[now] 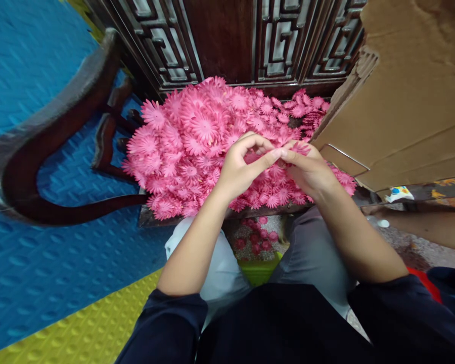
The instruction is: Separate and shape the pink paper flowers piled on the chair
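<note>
A big heap of pink paper flowers [197, 136] lies on a dark wooden surface in front of me. My left hand [238, 169] and my right hand [311, 169] meet over the heap's near side, fingertips touching. Both pinch one small pink flower piece [300, 147] between thumbs and forefingers. The piece is mostly hidden by my fingers. Several loose pink flowers [256, 241] lie on the floor between my knees.
A carved dark wooden cabinet [220, 40] stands behind the heap. A curved wooden chair arm [53, 121] is at left over blue and yellow foam mats [41, 283]. A cardboard box flap [409, 101] rises at right. Another person's forearm [424, 227] lies at right.
</note>
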### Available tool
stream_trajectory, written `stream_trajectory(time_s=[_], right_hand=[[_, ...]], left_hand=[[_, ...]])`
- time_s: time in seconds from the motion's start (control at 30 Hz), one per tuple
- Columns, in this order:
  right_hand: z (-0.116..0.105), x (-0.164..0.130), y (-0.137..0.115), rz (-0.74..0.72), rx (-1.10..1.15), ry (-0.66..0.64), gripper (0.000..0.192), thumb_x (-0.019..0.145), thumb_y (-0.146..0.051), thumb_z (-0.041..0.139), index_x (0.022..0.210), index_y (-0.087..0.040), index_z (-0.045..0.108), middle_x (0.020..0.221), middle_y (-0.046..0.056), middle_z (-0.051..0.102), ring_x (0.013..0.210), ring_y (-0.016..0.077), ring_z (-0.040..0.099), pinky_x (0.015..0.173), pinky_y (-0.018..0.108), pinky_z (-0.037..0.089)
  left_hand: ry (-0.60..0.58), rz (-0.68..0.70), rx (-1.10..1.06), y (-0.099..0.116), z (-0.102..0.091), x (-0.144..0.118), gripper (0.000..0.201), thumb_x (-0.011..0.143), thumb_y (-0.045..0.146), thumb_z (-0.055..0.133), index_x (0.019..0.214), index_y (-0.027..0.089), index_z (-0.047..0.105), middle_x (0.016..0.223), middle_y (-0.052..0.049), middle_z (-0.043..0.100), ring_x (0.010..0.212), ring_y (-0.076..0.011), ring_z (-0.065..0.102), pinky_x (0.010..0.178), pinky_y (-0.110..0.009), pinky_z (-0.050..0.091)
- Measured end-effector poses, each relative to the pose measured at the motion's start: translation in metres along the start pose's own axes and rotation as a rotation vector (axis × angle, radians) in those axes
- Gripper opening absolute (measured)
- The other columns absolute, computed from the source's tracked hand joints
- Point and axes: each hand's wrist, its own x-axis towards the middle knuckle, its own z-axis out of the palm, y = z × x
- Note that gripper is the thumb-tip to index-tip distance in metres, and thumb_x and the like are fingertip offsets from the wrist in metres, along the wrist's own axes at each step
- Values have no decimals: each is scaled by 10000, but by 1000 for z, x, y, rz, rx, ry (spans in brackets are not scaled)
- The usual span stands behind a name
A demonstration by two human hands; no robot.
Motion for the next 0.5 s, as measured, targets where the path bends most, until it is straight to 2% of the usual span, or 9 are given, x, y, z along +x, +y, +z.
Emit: stream_trajectory(time_s=[0.13,0.23,0.37,0.5], right_hand=[[-2,2,2,17,2,-27,206,566,-310,801,597,-215,621,586,-56,535,570,67,452,699,266,417],[-2,2,3,28,-2,-31,207,556,-331,805,596,-220,634,577,-54,534,573,71,450,692,269,409],[1,2,2,60,-16,-22,271,511,-392,816,589,-217,625,576,-50,526,570,77,438,664,276,387],[0,3,3,59,-40,-17,308,519,-424,805,590,-216,590,582,-43,501,575,89,428,638,286,367]], left_hand=[[18,-23,13,1,-3,1,166,734,346,687,717,189,637,745,12,603,749,-101,551,738,-251,440],[-16,-11,42,2,-8,2,146,713,334,710,713,196,661,747,13,618,750,-103,565,750,-257,448],[-49,-19,33,1,-12,4,198,692,359,721,673,182,634,727,11,604,732,-109,563,743,-267,450],[-54,-69,-75,-6,-13,4,142,728,306,680,690,192,605,728,18,592,731,-108,560,727,-257,449]])
